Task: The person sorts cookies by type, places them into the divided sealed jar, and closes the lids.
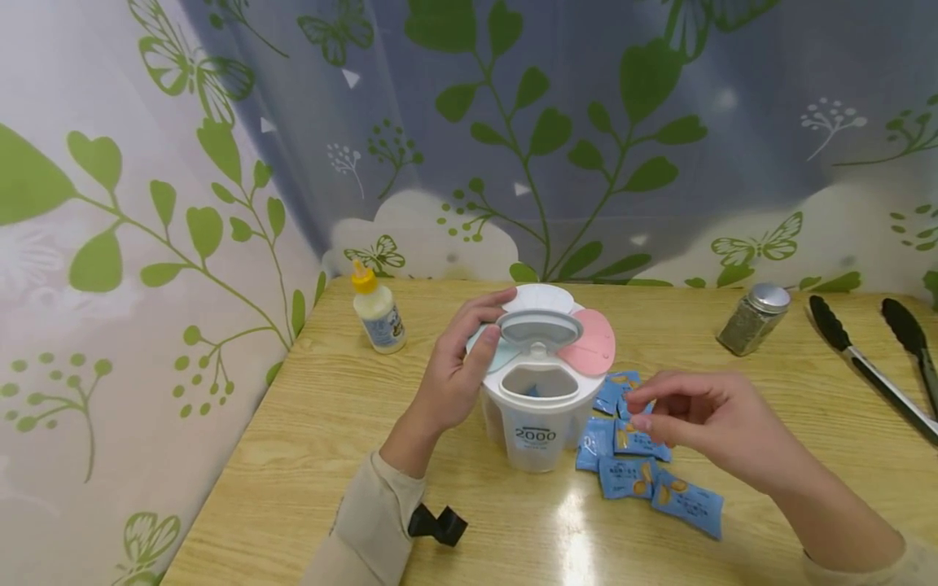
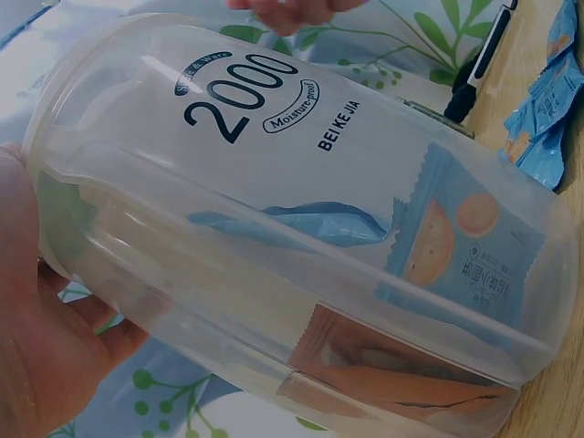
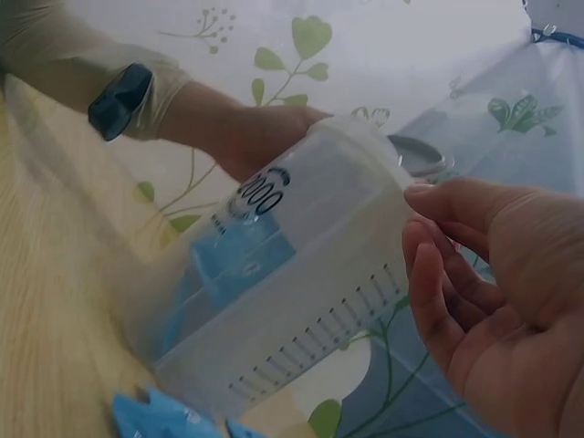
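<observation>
Left hand (image 1: 460,366) gripped the tub (image 1: 538,443); right hand (image 1: 721,415), loosely curled and empty, hung near packets (image 1: 636,446): loading, probably, needing another pinch.

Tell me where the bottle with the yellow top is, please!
In the head view, the bottle stands on the left side of the table, left of the left hand and the container.
</observation>
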